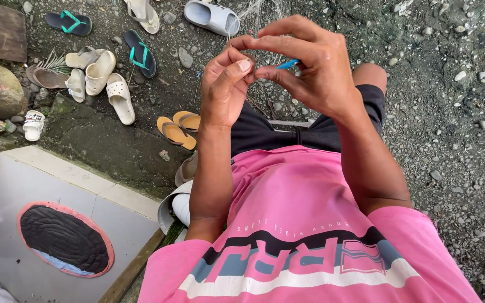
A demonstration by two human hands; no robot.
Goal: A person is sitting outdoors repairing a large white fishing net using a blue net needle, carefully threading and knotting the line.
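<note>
My left hand (pixel 224 90) and my right hand (pixel 307 62) are raised together in front of my chest, above my lap. A thin blue tool (pixel 287 64), like a small needle or shuttle, is pinched between my right thumb and fingers. The thumb and forefinger of my left hand pinch fine pale netting thread (pixel 254 14) that runs up and away from both hands. The two hands' fingertips almost touch. I wear a pink shirt and dark shorts.
Gravel ground lies to the right and ahead. Several sandals and slippers (pixel 120 96) are scattered on the dirt at the upper left, an orange pair (pixel 176 130) nearest my knee. A grey tiled step with an oval black mat (pixel 64 240) is at the lower left.
</note>
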